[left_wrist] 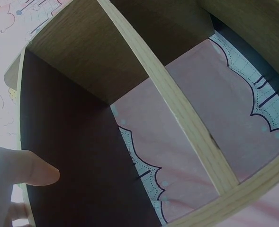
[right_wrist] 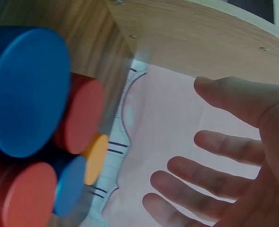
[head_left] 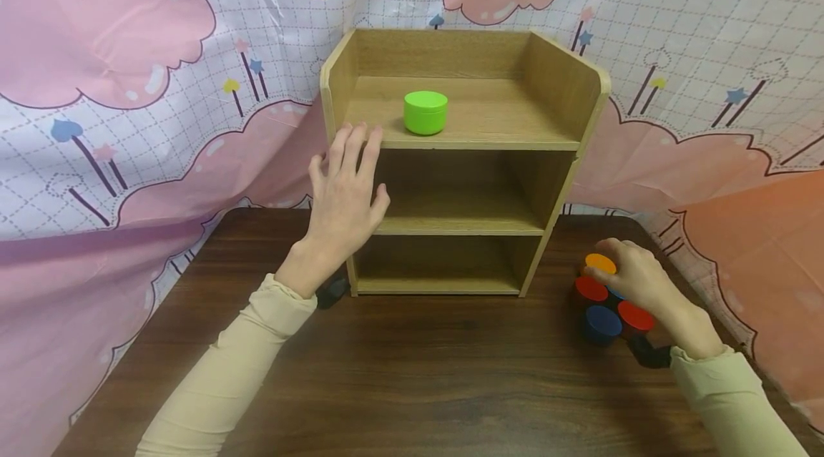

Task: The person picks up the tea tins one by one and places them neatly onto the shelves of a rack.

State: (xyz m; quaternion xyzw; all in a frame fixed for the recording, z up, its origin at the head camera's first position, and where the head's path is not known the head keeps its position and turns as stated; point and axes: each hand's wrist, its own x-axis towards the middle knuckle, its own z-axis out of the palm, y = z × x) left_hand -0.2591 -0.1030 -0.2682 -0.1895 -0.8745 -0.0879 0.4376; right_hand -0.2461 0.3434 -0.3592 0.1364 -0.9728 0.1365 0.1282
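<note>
My left hand (head_left: 341,203), fingers straight, is at the left front edge of a small wooden shelf unit (head_left: 476,145). In the left wrist view its thumb (left_wrist: 40,171) shows by the unit's side panel. On the top shelf stands a bright green round lidded tub (head_left: 425,115), right of those fingers. My right hand (head_left: 634,274) hovers over a cluster of round tubs: an orange one (head_left: 599,262), two red ones (head_left: 590,290) and two blue ones, the nearest dark blue (head_left: 602,323). The right wrist view shows the fingers (right_wrist: 210,177) spread with nothing held.
The unit's two lower compartments (head_left: 450,192) face me. It stands on a dark wood table (head_left: 450,371). Behind hangs a patterned cloth (head_left: 270,49) with pink clouds. Dark wrist straps or devices (head_left: 649,353) show under the wrists.
</note>
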